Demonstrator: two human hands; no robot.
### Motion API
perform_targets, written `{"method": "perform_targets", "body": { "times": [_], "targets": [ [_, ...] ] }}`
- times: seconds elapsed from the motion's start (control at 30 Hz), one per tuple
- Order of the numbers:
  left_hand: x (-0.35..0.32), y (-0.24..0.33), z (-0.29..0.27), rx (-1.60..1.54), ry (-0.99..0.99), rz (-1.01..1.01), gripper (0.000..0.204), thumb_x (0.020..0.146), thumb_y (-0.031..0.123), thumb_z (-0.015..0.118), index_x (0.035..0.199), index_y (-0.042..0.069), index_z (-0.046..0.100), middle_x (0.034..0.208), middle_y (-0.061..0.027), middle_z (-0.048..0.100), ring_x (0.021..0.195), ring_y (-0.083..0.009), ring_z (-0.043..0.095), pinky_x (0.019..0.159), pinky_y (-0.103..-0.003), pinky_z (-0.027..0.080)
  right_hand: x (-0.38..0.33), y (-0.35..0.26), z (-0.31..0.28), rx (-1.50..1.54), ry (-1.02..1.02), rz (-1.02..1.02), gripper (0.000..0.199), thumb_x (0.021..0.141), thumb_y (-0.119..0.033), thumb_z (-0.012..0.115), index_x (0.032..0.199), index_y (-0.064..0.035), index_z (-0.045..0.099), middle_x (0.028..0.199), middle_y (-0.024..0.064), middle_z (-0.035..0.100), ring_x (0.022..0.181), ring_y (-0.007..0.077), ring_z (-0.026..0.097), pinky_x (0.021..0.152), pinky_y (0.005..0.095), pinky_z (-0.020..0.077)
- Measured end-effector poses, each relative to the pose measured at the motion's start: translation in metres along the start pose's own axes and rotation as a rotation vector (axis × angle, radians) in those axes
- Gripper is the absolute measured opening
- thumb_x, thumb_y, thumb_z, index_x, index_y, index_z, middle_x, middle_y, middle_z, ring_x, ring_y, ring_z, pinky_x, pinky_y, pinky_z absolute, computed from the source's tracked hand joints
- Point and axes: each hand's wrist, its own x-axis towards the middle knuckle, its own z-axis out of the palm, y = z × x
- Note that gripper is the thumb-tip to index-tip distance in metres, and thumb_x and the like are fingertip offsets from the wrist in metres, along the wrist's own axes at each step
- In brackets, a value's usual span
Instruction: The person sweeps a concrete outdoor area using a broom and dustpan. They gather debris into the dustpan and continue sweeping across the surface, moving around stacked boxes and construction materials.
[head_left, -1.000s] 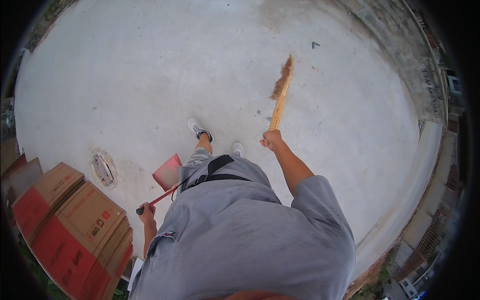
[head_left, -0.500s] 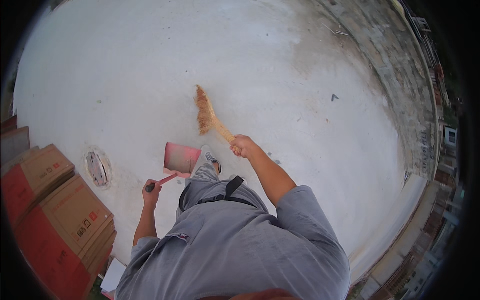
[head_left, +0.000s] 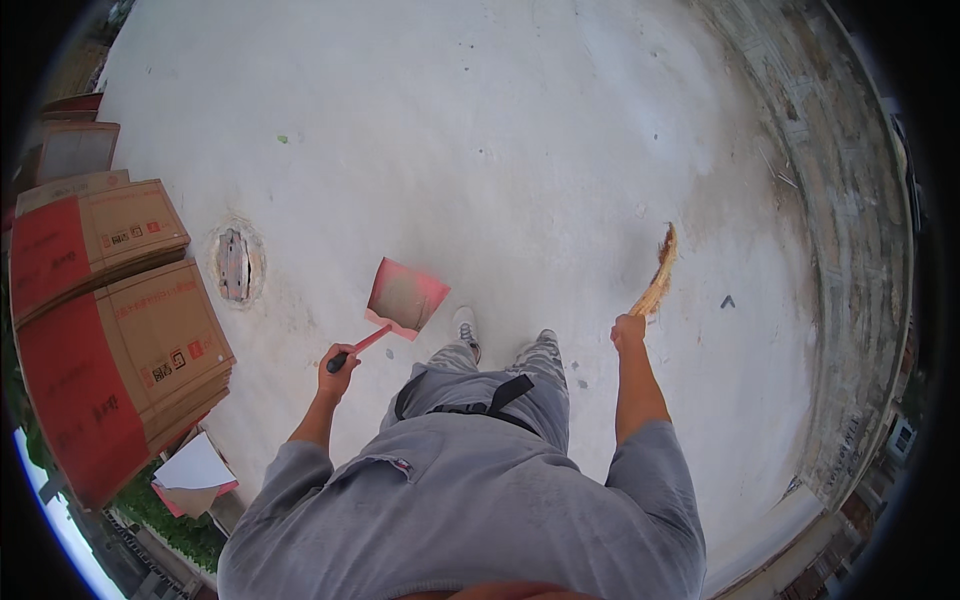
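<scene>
My left hand (head_left: 338,370) is closed round the black grip of a long-handled dustpan (head_left: 428,290). The pan is red-pink with greyish dirt over its inside, and it sits just ahead of my left foot. Out to the right, my right hand (head_left: 628,330) grips the handle of a straw hand broom (head_left: 660,272). Its brown bristles point away from me and look narrow, seen nearly edge-on. Whether the bristles touch the pale concrete floor (head_left: 560,200) I cannot tell.
Stacked flat cardboard cartons (head_left: 150,320), brown and red, stand at the left. Beside them a rough-edged hole or cover (head_left: 236,265) breaks the floor. A low wall (head_left: 850,230) curves along the right. A small dark angled piece (head_left: 728,302) and a green leaf (head_left: 283,139) lie on the floor.
The broom has swung from in front of me out to the right with my right hand. The dustpan has turned slightly. My view has shifted, and both feet now show.
</scene>
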Motion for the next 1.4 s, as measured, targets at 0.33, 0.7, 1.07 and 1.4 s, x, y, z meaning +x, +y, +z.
{"method": "perform_targets", "body": {
  "times": [0.33, 0.7, 1.07, 1.4],
  "targets": [
    [-0.017, 0.053, 0.061, -0.059, 0.529, -0.083, 0.017, 0.083, 0.018, 0.069, 0.084, 0.008, 0.055, 0.072, -0.0026, 0.056, 0.060, -0.0127, 0.049, 0.060, -0.027, 0.042, -0.059, -0.183, 0.115, 0.339, -0.679, 0.101, 0.024, 0.080, 0.004, 0.054, 0.101, -0.0072, 0.052, 0.065, 0.0068, 0.051, 0.047, 0.0139, 0.048, 0.037, 0.0273, 0.0384],
    [-0.019, 0.154, 0.121, 0.031, 0.611, -0.179, 0.012, 0.086, 0.014, 0.066, 0.089, 0.003, 0.060, 0.076, -0.0061, 0.061, 0.061, -0.0147, 0.058, 0.057, -0.025, 0.047, 0.085, -0.283, 0.152, 0.289, -0.795, 0.446, 0.019, 0.085, -0.007, 0.058, 0.097, 0.0027, 0.048, 0.071, 0.0118, 0.054, 0.053, 0.0157, 0.053, 0.039, 0.0222, 0.0419],
    [0.039, 0.187, 0.141, -0.232, 0.627, -0.200, 0.011, 0.083, 0.007, 0.068, 0.088, 0.002, 0.059, 0.077, -0.0077, 0.062, 0.067, -0.0148, 0.062, 0.062, -0.025, 0.054, 0.201, -0.303, -0.137, 0.395, -0.286, 0.566, 0.018, 0.092, -0.019, 0.052, 0.102, -0.0038, 0.051, 0.076, 0.0097, 0.060, 0.056, 0.0128, 0.058, 0.036, 0.0174, 0.0400],
    [0.139, 0.186, 0.082, -0.382, 0.687, -0.244, 0.014, 0.082, 0.007, 0.068, 0.093, 0.001, 0.061, 0.079, -0.0084, 0.062, 0.065, -0.0150, 0.063, 0.064, -0.026, 0.056, 0.220, -0.311, -0.041, 0.326, 0.083, 0.131, 0.027, 0.080, -0.002, 0.046, 0.107, -0.0087, 0.044, 0.064, 0.0083, 0.045, 0.038, 0.0190, 0.041, 0.031, 0.0312, 0.0341]
  ]
}}
